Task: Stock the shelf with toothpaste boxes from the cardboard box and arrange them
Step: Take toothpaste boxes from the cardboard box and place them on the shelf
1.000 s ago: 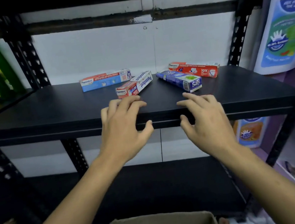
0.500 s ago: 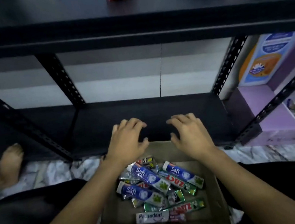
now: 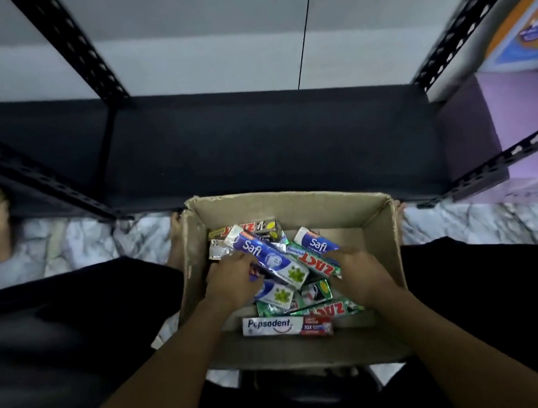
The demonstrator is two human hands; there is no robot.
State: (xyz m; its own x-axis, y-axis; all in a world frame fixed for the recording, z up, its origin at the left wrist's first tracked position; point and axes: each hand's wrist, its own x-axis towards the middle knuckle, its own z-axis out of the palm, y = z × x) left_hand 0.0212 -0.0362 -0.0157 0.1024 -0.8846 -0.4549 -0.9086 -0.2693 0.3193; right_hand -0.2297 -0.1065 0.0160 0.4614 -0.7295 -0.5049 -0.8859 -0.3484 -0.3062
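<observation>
Evidently the person is picking stock from the cardboard box [image 3: 282,207]: the left hand [image 3: 234,284] is curling its fingers round a Safi box [image 3: 268,255], while the right hand [image 3: 360,270] is touching a ZACT box [image 3: 315,263], its fingers' grip unclear. Next, probably, is lifting both clear.

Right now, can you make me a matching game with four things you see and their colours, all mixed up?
Things
1. Pepsodent box
2. long Safi box
3. cardboard box
4. shelf

Colours
A. black
B. brown
C. blue and white
D. white and red

Right pairs: 1-D, 2-C, 3-B, 4-A
</observation>
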